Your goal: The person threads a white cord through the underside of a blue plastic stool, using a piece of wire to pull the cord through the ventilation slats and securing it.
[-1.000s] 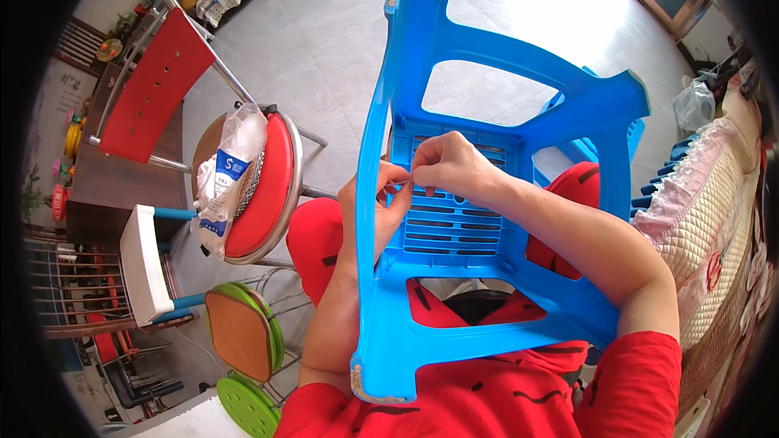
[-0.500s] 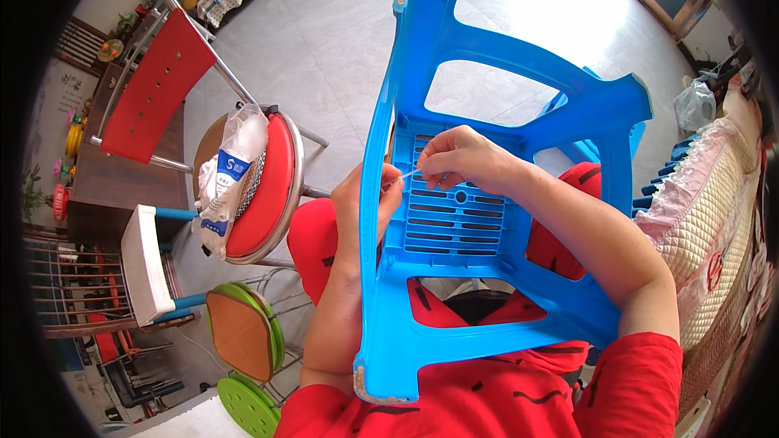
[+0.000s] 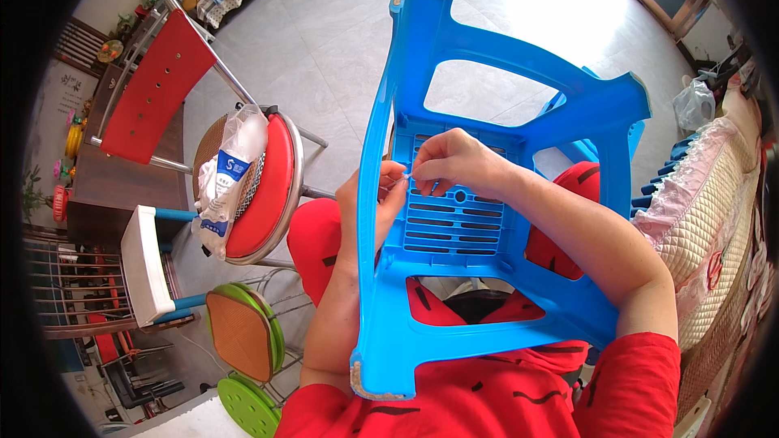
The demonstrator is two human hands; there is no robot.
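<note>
A blue plastic stool rests upturned across my lap, its legs pointing toward me and its slotted seat at the bottom. My left hand comes in from the stool's left side, past the rail, with its fingers pinched. Reaching inside the frame from the right, my right hand also pinches, its fingertips almost meeting the left ones. Between them is a thin whitish strip, mostly hidden by the fingers. Its exact kind cannot be made out.
A red chair on the left carries a clear bag of white items. Nearby are a small white-topped stool and green-edged round seats. A quilted cover lies on the right. Another blue stool stands beyond mine.
My hands have drawn closer together, so less of the whitish strip shows between them. The right hand shifted slightly left. The upturned stool moved very slightly left.
</note>
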